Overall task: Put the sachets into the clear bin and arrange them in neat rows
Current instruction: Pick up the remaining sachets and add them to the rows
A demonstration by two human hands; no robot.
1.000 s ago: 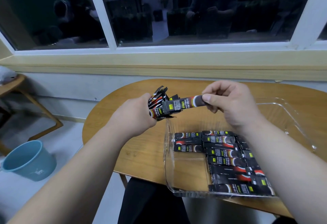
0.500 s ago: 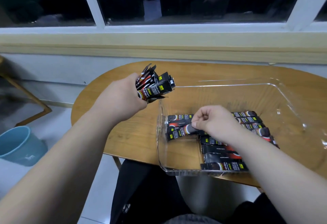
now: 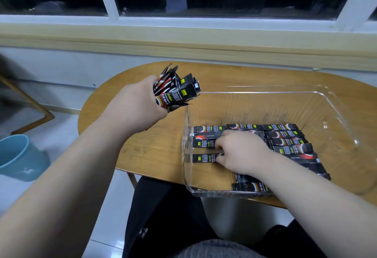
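Observation:
My left hand (image 3: pixel 138 107) grips a fanned bundle of black sachets (image 3: pixel 176 92) above the table, just outside the clear bin's (image 3: pixel 265 92) far left corner. My right hand (image 3: pixel 242 153) is down inside the bin, its fingertips pinching the end of one black sachet (image 3: pixel 205 158) that lies flat on the bin floor. That sachet sits slightly apart from a short left-hand row of three (image 3: pixel 206 135). Several more sachets (image 3: pixel 289 141) lie in rows to the right, partly hidden under my right forearm.
The bin stands on an oval wooden table (image 3: pixel 146 147) under a window sill. A blue bucket (image 3: pixel 18 155) is on the floor at left, beside a wooden frame (image 3: pixel 34 107). My dark-trousered legs are under the table's near edge.
My right hand pulled one sachet from the bundle, carried it down into the bin and laid it flat below the left-hand row. The left hand stayed raised with the bundle.

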